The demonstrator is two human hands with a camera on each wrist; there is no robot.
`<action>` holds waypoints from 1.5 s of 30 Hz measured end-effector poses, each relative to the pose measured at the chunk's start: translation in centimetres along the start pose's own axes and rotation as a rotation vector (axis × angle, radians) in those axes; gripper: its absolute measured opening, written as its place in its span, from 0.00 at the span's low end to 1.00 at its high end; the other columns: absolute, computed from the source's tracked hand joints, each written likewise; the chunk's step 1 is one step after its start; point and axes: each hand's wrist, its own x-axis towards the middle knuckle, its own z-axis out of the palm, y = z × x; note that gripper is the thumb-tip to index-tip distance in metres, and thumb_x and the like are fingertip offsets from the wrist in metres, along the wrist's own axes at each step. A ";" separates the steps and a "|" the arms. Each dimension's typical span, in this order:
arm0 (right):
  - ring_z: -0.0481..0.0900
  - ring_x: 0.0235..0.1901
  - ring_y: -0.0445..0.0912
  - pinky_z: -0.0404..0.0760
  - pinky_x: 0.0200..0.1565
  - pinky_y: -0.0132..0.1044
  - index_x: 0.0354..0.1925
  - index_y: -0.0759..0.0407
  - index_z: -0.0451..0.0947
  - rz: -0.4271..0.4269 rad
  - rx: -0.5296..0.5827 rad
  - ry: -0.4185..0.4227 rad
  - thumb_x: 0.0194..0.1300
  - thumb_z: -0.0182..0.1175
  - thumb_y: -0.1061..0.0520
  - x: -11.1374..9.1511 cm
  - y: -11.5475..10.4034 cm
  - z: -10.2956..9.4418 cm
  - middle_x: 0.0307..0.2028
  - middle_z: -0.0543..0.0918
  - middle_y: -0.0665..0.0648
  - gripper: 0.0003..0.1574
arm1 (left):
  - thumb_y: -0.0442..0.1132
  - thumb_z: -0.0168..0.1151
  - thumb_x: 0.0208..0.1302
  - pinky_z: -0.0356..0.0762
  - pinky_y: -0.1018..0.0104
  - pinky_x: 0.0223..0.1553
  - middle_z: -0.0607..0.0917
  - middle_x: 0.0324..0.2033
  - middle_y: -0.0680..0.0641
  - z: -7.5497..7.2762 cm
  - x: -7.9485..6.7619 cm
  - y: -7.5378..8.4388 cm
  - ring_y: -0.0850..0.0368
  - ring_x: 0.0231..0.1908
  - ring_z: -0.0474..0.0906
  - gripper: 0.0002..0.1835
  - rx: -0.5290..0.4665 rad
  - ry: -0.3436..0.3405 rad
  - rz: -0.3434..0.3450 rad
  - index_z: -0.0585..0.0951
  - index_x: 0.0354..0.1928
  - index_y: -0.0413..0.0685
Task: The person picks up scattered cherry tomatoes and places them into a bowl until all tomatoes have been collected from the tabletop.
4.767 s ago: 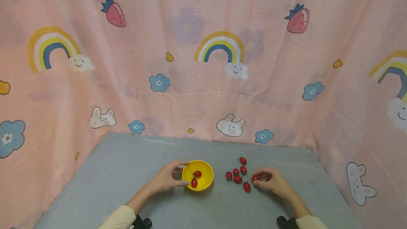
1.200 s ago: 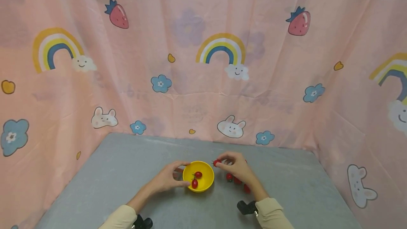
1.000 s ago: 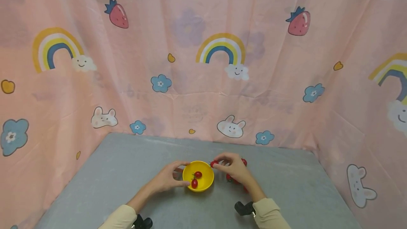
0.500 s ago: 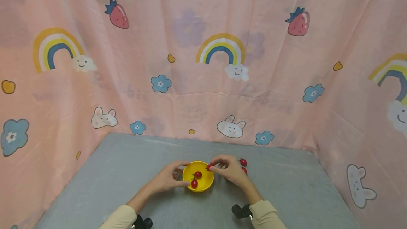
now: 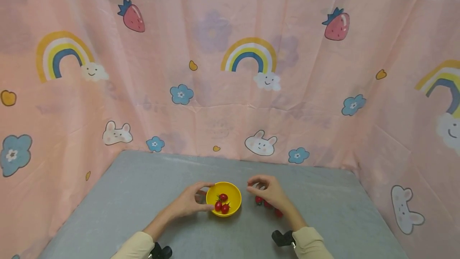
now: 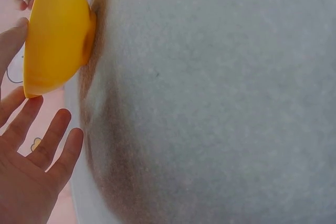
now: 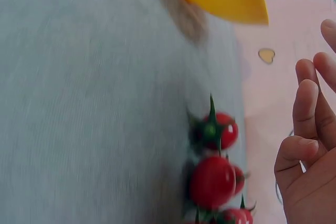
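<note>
A small yellow bowl (image 5: 234, 197) stands on the table with three red cherry tomatoes (image 5: 225, 208) inside. My left hand (image 5: 188, 200) steadies it from the left, thumb and fingertips gripping its rim from both sides; in the left wrist view the other fingers spread below the bowl (image 6: 58, 35). To the right of the bowl, my right hand (image 5: 268, 192) hovers with loosely bent fingers and holds nothing. Beneath it lie more cherry tomatoes (image 5: 278, 212), partly hidden by the hand and forearm. The right wrist view shows several of these tomatoes (image 7: 212, 182) with green stems, close together.
The grey table (image 5: 172, 235) runs back to a pink printed curtain (image 5: 143, 111), which also hangs along both sides. Black camera mounts (image 5: 282, 238) sit at both wrists beside the beige sleeves (image 5: 312, 243).
My right hand carried a cherry tomato left to the bowl and let it go inside, so three lie there instead of two. The hand has moved back right. The left hand stays put.
</note>
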 end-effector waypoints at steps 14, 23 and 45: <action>0.79 0.32 0.51 0.80 0.33 0.35 0.51 0.67 0.81 0.045 -0.034 -0.008 0.65 0.71 0.57 -2.8 1.6 -3.7 0.43 0.84 0.62 0.20 | 0.48 0.76 0.60 0.81 0.54 0.53 0.75 0.64 0.43 -0.1 -0.1 -0.1 0.46 0.55 0.78 0.36 -0.001 -0.008 -0.003 0.74 0.68 0.46; 0.79 0.31 0.49 0.79 0.30 0.35 0.56 0.70 0.77 0.070 -0.005 -0.047 0.64 0.72 0.59 -4.8 2.7 -5.4 0.47 0.81 0.68 0.26 | 0.45 0.76 0.61 0.80 0.52 0.53 0.75 0.64 0.42 -0.1 -0.1 0.1 0.44 0.54 0.78 0.35 0.004 -0.006 -0.001 0.74 0.68 0.45; 0.77 0.31 0.49 0.77 0.31 0.35 0.62 0.65 0.74 0.212 -0.046 -0.161 0.57 0.77 0.57 -7.1 3.0 -6.9 0.47 0.80 0.63 0.38 | 0.47 0.76 0.61 0.80 0.54 0.53 0.76 0.63 0.45 -0.1 0.1 -0.1 0.47 0.54 0.78 0.35 0.006 -0.012 -0.004 0.74 0.68 0.47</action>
